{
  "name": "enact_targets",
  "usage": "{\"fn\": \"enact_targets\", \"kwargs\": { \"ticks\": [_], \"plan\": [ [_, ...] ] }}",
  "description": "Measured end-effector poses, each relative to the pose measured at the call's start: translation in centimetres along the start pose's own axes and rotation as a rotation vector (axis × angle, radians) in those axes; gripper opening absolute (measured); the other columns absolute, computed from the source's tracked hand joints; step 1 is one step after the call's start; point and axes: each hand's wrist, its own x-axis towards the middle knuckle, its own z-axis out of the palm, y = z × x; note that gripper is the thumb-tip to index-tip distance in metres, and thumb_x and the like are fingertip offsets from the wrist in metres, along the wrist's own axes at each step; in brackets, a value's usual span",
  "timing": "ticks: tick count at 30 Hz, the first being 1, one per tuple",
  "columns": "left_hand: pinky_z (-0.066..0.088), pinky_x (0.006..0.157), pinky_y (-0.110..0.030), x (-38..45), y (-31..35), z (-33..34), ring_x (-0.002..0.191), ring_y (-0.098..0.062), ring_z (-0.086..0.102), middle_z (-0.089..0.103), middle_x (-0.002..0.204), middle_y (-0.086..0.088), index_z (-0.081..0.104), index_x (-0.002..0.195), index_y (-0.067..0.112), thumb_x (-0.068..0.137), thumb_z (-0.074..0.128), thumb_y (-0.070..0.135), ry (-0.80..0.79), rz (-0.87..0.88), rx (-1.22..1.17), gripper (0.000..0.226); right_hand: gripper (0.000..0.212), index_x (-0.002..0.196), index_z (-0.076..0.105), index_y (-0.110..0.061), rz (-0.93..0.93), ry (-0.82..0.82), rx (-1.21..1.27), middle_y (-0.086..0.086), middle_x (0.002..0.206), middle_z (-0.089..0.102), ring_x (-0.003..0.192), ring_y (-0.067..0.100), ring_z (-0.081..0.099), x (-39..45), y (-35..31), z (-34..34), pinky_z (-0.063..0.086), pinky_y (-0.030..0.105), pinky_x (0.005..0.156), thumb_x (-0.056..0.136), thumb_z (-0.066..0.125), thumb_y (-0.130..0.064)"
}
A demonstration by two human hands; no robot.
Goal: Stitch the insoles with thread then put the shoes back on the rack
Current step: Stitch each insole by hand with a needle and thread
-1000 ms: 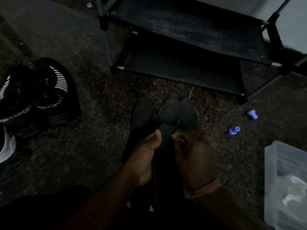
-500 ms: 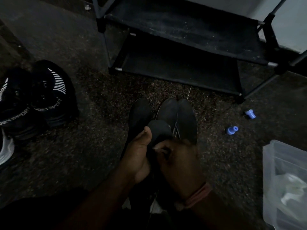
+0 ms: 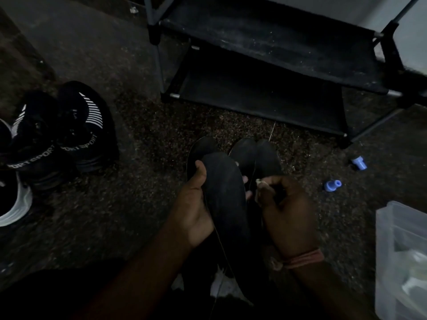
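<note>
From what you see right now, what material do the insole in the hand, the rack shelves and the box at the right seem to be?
Insole: probably foam or felt, matte black, curving in the left hand.
Rack shelves: likely dark fabric, dusty, stretched on a tube frame.
Box: translucent plastic; contents show through, blurred.

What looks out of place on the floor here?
Two small blue caps lie loose on the floor right of the insoles, near the shoe rack. Nothing looks spilled or damaged.
</note>
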Motion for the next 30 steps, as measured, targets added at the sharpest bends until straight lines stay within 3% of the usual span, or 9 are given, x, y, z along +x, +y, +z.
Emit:
{"fn": "enact_targets", "kwargs": {
  "ticks": [3, 7, 11, 13, 17, 22, 24, 28, 30],
  "plan": [
    [0.053, 0.099, -0.047, -0.2, 0.5, 0.1, 0.117, -0.033, 0.066, 0.067, 0.13, -0.017, 0.061, 0.135, 0.007, 0.098, 0.05, 0.054, 0.055, -0.023, -0.024, 0.061, 0.007, 0.093, 0.067, -0.027, 0.002, -0.036, 0.117, -0.005, 0.088, 0.071, 0.079, 0.012, 0.07, -0.3, -0.2, 0.4, 0.057, 0.046, 0.074, 0.095, 0.065, -0.02],
    [0.056, 0.089, -0.039, -0.5, 0.4, 0.3, 0.1, -0.029, 0.073, 0.074, 0.116, -0.014, 0.073, 0.118, 0.005, 0.094, 0.048, 0.031, 0.039, -0.096, -0.018, 0.043, 0.009, 0.102, 0.066, -0.02, 0.038, -0.169, 0.2, -0.006, 0.087, 0.074, 0.077, 0.009, 0.072, -1.1, -1.0, 1.1, 0.06, 0.04, 0.073, 0.094, 0.067, -0.015],
    [0.046, 0.105, -0.043, -0.7, -0.1, 1.0, 0.109, -0.029, 0.064, 0.065, 0.124, -0.016, 0.051, 0.144, 0.002, 0.093, 0.049, 0.018, -0.005, -0.124, 0.079, 0.054, 0.025, 0.107, 0.067, -0.023, 0.071, -0.212, 0.205, -0.017, 0.098, 0.073, 0.09, -0.001, 0.069, -1.3, -1.0, 1.3, 0.058, 0.028, 0.084, 0.09, 0.069, -0.005],
    [0.038, 0.113, -0.043, -0.6, -0.4, 1.0, 0.12, -0.03, 0.057, 0.057, 0.135, -0.017, 0.043, 0.15, 0.003, 0.096, 0.051, 0.023, -0.019, -0.118, 0.118, 0.058, 0.028, 0.109, 0.067, -0.024, 0.076, -0.196, 0.242, -0.016, 0.101, 0.073, 0.094, -0.001, 0.069, -1.1, -1.3, 1.1, 0.057, 0.026, 0.086, 0.091, 0.068, -0.003],
    [0.052, 0.104, -0.037, -0.2, -1.6, 0.5, 0.128, -0.024, 0.06, 0.061, 0.141, -0.01, 0.052, 0.145, 0.012, 0.104, 0.035, 0.055, -0.009, -0.099, 0.172, 0.063, 0.032, 0.114, 0.065, -0.023, 0.065, -0.126, 0.251, -0.013, 0.106, 0.071, 0.1, 0.0, 0.068, -0.8, -1.0, 1.0, 0.056, 0.03, 0.09, 0.091, 0.067, -0.002],
    [0.06, 0.083, -0.043, 0.2, -1.6, 0.0, 0.092, -0.03, 0.076, 0.075, 0.113, -0.015, 0.081, 0.103, 0.014, 0.086, 0.027, 0.085, 0.083, -0.172, 0.068, 0.09, 0.036, 0.12, 0.065, -0.029, 0.013, -0.111, 0.173, -0.004, 0.115, 0.067, 0.101, 0.009, 0.068, -0.9, -0.1, 1.1, 0.057, 0.041, 0.091, 0.091, 0.067, -0.007],
    [0.059, 0.087, -0.05, -0.1, -0.8, 0.1, 0.096, -0.033, 0.075, 0.073, 0.118, -0.018, 0.077, 0.113, 0.013, 0.085, 0.034, 0.084, 0.08, -0.135, 0.056, 0.088, 0.033, 0.116, 0.068, -0.03, 0.014, -0.105, 0.187, -0.001, 0.113, 0.067, 0.099, 0.012, 0.069, -0.7, 0.2, 1.1, 0.056, 0.045, 0.09, 0.092, 0.065, -0.008],
    [0.046, 0.099, -0.054, -0.7, 0.0, 0.4, 0.098, -0.035, 0.071, 0.07, 0.121, -0.018, 0.072, 0.123, 0.01, 0.091, 0.041, 0.072, -0.01, -0.207, 0.097, 0.076, 0.028, 0.111, 0.068, -0.038, 0.077, -0.119, 0.284, 0.008, 0.11, 0.065, 0.083, 0.026, 0.071, -0.6, 0.4, 1.3, 0.061, 0.049, 0.068, 0.094, 0.064, -0.016],
    [0.049, 0.091, -0.05, -0.7, 0.0, 0.4, 0.096, -0.035, 0.07, 0.069, 0.119, -0.019, 0.07, 0.126, 0.008, 0.093, 0.048, 0.056, 0.001, -0.209, 0.102, 0.062, 0.023, 0.11, 0.07, -0.034, 0.029, -0.113, 0.249, 0.005, 0.111, 0.065, 0.081, 0.023, 0.072, -0.7, 0.0, 1.1, 0.061, 0.045, 0.065, 0.095, 0.066, -0.018]
  ]
}}
